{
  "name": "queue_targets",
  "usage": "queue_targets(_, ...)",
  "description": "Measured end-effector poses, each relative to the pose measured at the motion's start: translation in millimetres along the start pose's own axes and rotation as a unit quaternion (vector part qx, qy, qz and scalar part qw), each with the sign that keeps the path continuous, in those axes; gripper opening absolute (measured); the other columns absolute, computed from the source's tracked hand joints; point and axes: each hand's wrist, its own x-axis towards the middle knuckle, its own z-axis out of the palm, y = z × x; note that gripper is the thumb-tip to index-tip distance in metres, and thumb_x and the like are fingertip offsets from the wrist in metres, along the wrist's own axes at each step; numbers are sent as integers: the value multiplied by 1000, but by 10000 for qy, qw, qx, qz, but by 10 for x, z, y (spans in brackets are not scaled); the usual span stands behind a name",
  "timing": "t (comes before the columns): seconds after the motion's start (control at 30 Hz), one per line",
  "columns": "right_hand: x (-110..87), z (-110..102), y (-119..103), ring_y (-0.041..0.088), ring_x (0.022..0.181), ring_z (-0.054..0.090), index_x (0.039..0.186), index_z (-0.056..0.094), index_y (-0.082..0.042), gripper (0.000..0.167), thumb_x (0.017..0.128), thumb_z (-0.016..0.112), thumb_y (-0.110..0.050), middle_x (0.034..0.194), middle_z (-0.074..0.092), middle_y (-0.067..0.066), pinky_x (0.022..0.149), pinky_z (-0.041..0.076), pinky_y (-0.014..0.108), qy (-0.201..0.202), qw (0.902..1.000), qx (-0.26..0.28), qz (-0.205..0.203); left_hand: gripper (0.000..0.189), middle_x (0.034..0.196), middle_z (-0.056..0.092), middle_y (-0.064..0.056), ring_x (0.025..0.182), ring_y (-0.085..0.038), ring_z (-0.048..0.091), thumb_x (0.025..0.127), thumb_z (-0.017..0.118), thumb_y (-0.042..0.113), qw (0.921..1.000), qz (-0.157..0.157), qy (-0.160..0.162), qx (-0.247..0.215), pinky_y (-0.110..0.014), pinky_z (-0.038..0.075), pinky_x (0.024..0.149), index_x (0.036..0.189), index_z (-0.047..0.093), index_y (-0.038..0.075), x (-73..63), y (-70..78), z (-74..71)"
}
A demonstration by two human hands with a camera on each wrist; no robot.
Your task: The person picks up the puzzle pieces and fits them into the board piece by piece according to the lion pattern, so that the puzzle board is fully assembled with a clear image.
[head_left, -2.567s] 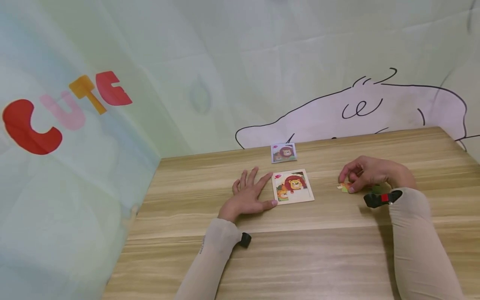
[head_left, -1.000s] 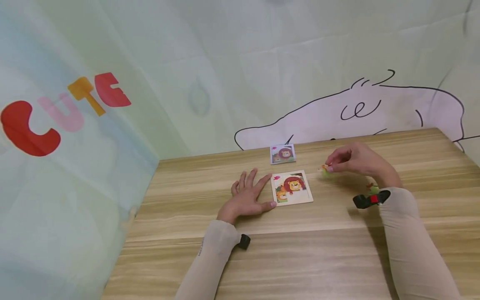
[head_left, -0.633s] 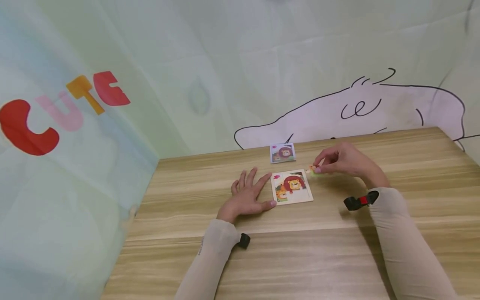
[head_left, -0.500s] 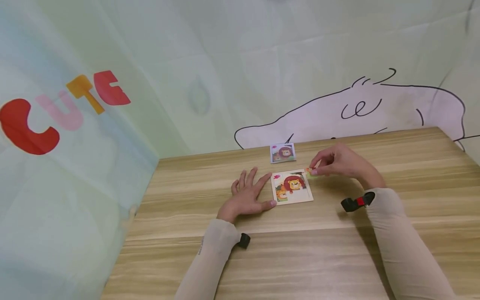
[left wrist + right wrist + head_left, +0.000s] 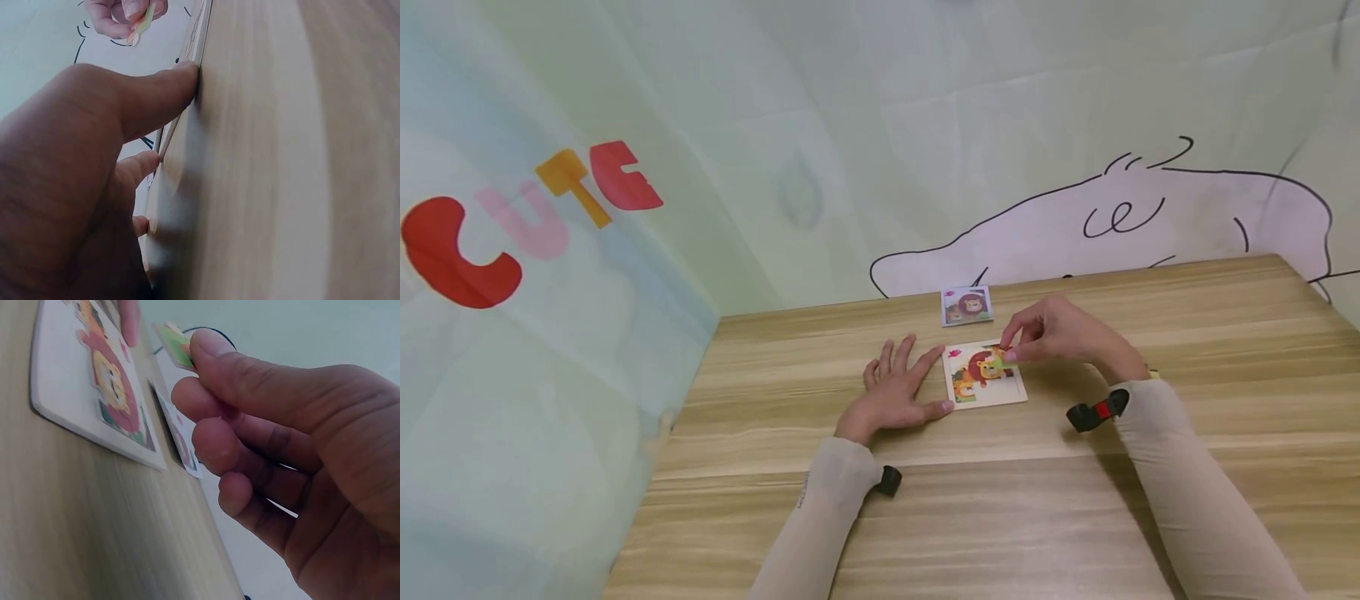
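A square puzzle board (image 5: 1006,393) with a lion picture lies on the table; its lower right part is bare and pale. My left hand (image 5: 897,397) lies at the board's left side with fingers spread, thumb and index fingertip touching its edge. Between thumb and fingers, my right hand (image 5: 1063,335) pinches a small puzzle piece (image 5: 175,347), green with some orange. This piece is held above the board's upper right part, apart from it, as the right wrist view shows. In the left wrist view the puzzle piece (image 5: 146,21) appears nearly edge-on.
Behind the board lies a small card (image 5: 966,307) with a matching lion picture. A yellowish bit (image 5: 1154,374) peeks out by the right wrist, mostly hidden. The wooden table (image 5: 1000,517) meets a printed fabric backdrop (image 5: 850,167) at its back and left.
My right hand has lifted the puzzle piece from the table at the right and carried it left over the board. My left hand has stayed at the board's edge.
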Motion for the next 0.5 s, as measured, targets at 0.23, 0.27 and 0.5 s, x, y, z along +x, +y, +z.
queue_targets(0.23, 69, 113, -70, 14, 65, 60, 101, 81, -14, 15, 92, 87, -24, 73, 75, 5, 63, 49, 25, -345, 9993, 114, 9, 91, 183, -6, -13, 167, -48, -14, 97, 65, 60, 10000, -5, 44, 40, -74, -2, 129, 172, 21, 35, -67, 61, -50)
queue_targets(0.27, 77, 130, -73, 14, 65, 60, 101, 81, -14, 14, 92, 87, -24, 73, 76, 5, 63, 50, 25, -393, 9992, 112, 20, 91, 183, -5, -13, 167, -48, -13, 97, 65, 60, 10000, -8, 41, 68, -74, 0, 129, 172, 21, 35, -73, 69, -57)
queue_targets(0.5, 129, 237, -83, 11, 62, 59, 96, 83, -15, 5, 93, 86, -18, 71, 76, 1, 58, 43, 22, -574, 9980, -18, -261, 91, 184, -5, -12, 168, -48, -12, 96, 65, 62, 9999, -20, 59, 119, -74, 1, 129, 172, 21, 37, -53, 60, -49)
